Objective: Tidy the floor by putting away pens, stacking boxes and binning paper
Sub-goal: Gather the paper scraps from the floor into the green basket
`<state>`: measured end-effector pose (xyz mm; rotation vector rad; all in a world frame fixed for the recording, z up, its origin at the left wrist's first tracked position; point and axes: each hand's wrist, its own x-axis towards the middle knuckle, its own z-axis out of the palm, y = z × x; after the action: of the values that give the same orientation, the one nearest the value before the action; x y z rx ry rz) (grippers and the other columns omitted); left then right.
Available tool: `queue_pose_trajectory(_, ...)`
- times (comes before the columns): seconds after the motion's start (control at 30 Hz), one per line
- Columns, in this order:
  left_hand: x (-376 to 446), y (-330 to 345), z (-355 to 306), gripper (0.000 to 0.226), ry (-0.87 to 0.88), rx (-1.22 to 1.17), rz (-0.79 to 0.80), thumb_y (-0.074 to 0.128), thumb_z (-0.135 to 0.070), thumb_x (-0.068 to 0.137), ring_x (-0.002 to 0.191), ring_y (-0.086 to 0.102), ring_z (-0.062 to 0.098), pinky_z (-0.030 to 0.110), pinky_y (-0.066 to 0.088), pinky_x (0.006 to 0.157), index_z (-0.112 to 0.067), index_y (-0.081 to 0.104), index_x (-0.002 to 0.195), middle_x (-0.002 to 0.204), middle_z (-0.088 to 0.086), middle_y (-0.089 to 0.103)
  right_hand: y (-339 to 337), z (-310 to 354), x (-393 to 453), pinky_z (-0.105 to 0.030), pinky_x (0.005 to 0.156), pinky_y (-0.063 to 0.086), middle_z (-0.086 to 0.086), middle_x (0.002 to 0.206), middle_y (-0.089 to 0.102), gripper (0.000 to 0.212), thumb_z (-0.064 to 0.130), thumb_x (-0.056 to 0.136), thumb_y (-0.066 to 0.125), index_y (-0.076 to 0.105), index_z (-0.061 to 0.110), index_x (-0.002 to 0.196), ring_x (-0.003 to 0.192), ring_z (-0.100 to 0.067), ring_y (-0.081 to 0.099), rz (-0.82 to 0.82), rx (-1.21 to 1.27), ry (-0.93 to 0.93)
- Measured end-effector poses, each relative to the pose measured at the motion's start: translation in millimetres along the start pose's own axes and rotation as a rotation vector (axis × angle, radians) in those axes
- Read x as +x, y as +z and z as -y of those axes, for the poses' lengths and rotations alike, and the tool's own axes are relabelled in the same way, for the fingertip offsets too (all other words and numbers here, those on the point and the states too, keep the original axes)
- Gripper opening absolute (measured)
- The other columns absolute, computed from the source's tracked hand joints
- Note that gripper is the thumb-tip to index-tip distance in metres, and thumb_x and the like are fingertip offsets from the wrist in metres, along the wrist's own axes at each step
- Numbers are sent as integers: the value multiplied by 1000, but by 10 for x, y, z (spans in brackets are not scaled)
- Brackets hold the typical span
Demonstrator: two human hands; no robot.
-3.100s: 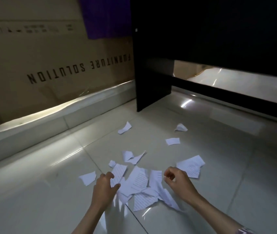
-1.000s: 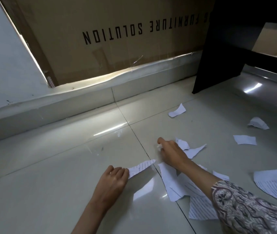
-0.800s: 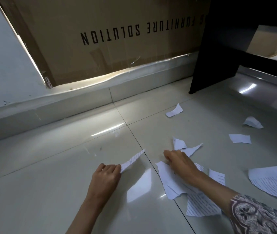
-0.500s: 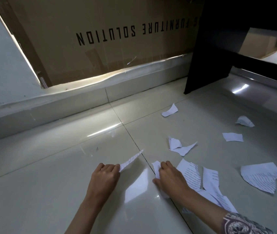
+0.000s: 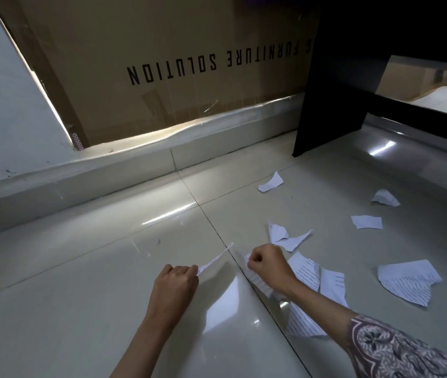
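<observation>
Left hand: the left hand (image 5: 176,282) was curled low over the floor tiles (image 5: 80,309); its fingers pinched a narrow paper strip (image 5: 215,260), which slanted up and to the right from the knuckles
Right hand: the right hand (image 5: 267,264) was closed in a fist around a lined paper scrap (image 5: 258,281); part of the scrap hung out below the palm
Loose paper: several torn pieces lay on the tiles right of the hands; a large lined piece (image 5: 408,282) lay well apart at the right; a small rectangle (image 5: 367,222), a crumpled bit (image 5: 384,198) and a curled scrap (image 5: 271,182) lay farther off
Sleeve: a patterned sleeve (image 5: 397,350) covered the right forearm
Background: a cardboard box (image 5: 176,64) printed with upside-down lettering leaned on the wall; dark furniture (image 5: 334,91) stood at the right
</observation>
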<state>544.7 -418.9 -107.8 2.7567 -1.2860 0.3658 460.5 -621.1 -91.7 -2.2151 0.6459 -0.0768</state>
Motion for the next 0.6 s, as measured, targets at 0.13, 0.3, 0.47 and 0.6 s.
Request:
queue_pose_trajectory(0.13,70,-203,-79,30,-83,-60,-40,41,-21,76,36,47,14,16,30,48,-21,61,54,44,-7,56,-319,99,-125,-11,54,40,1,57,52,14,-3,78,62,60,11,79,58,-8,50,-128,343,50)
queue_pose_trajectory(0.3,193,-545,-234,20,-135,-175,-98,57,-14,76,39,51,20,23,33,57,-16,59,56,45,-2,56,-707,157,-399,-24,57,41,-11,72,61,17,-3,82,57,57,15,82,66,-19,56,-235,492,46)
queue_pose_trajectory(0.47,383,-1034,-569,24,-124,-320,-201,55,-17,82,47,54,28,25,31,56,-10,59,60,50,4,59,-1198,209,-815,-11,49,44,-5,73,65,17,0,85,59,59,13,96,67,-12,62,-346,548,-11)
queue_pose_trajectory(0.6,514,-1437,-978,26,-143,-553,-302,52,-17,88,59,54,33,31,31,54,-3,60,68,62,14,63,-1580,217,-1168,-8,51,44,0,75,67,17,0,84,61,64,14,93,68,-10,62,-494,634,-31)
